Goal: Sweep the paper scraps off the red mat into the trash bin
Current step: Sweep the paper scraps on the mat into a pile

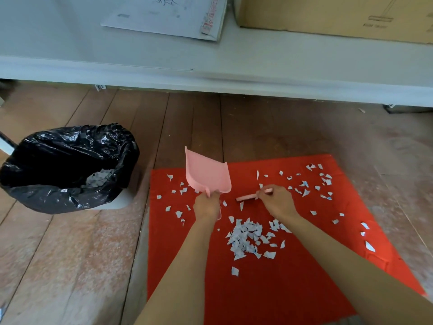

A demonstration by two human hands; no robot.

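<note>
L hand (206,205) grips handle of pink plastic dustpan (206,172), pan tipped up over red fabric mat (281,289); handle mostly hidden by fingers. R hand (277,201) pinches slim pink brush (246,197); bristles hard to make out. White paper scraps (244,240) piled mid-mat, rest scattered. Black-bagged trash bin (70,160) on wood floor (70,254) left of mat, apart; body mostly under bag.

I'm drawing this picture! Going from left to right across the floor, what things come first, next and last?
Trash bin → pink dustpan → pink brush → stray scraps at the red mat's right edge.
</note>
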